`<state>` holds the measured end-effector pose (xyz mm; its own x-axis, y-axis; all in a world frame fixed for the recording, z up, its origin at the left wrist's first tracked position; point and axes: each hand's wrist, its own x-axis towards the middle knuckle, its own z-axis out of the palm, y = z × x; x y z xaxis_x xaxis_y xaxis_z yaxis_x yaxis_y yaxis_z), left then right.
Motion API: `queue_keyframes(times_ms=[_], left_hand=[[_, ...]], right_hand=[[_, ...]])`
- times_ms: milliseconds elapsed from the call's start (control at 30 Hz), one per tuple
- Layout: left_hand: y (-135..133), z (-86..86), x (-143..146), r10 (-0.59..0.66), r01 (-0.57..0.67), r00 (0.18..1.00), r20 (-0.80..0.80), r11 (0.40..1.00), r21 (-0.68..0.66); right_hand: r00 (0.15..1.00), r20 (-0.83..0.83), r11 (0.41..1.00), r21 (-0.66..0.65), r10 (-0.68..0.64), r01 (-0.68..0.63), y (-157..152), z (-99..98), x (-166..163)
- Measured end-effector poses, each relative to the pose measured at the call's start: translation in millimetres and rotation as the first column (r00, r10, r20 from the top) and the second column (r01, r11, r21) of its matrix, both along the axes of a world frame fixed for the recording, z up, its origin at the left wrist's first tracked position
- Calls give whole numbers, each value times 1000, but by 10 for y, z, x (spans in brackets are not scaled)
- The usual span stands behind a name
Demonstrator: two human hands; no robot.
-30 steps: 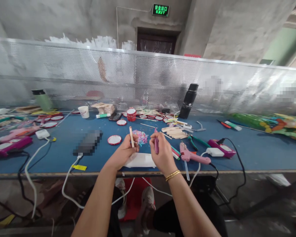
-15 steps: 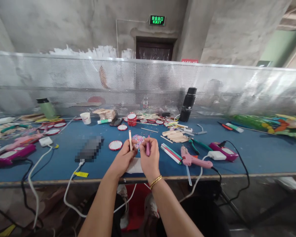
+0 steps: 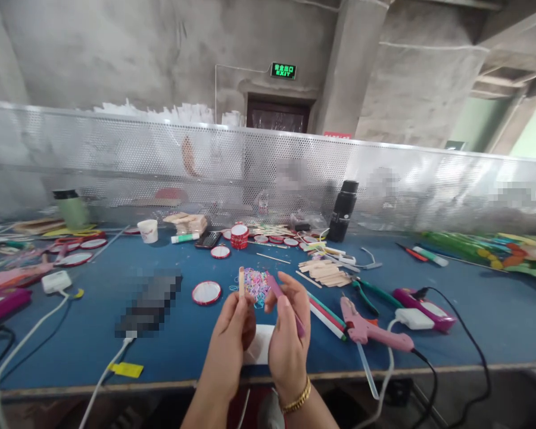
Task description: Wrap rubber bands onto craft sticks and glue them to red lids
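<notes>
My left hand (image 3: 233, 333) is closed round a flat wooden craft stick (image 3: 241, 281) that stands upright above the fingers. My right hand (image 3: 288, 336), with a gold bracelet at the wrist, grips a purple marker (image 3: 280, 297) tilted toward the stick, its tip close to the stick's side. Both hands hover over the near edge of the blue table (image 3: 80, 333). Just behind them lies a heap of small coloured rubber bands (image 3: 255, 281), and a white pad (image 3: 259, 351) lies under the hands.
A pink glue gun (image 3: 370, 328) with its cable lies right of my hands, beside coloured pens (image 3: 326, 313) and green pliers (image 3: 368, 292). Wooden sticks (image 3: 324, 271), red-rimmed round lids (image 3: 206, 292), a black bottle (image 3: 343, 202) and a perforated metal screen (image 3: 116, 161) stand behind.
The view has tilted up and my hands have come nearer the table's front edge. The marker has leaned over toward the wooden stick, and the two hands are now closer together.
</notes>
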<state>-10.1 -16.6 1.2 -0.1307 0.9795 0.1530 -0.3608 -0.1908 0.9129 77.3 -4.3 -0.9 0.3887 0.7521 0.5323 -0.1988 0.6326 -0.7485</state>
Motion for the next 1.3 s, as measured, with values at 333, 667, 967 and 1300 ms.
queue_keyframes(times_ms=[333, 667, 967, 1300], left_hand=[[-179, 4, -41, 199, -148, 931, -305, 972, 182], [-132, -117, -75, 143, -108, 867, -477, 989, 101], [-143, -53, -81, 19, -4, 894, -448, 999, 34], [-128, -87, -69, 51, -33, 819, -571, 999, 43]], right_hand=[[987, -75, 989, -30, -145, 143, -61, -93, -135], [990, -1, 989, -35, -143, 143, -26, -204, -94], [963, 99, 963, 128, -250, 237, -61, -230, 31], [974, 137, 981, 96, -179, 167, -30, -219, 69]])
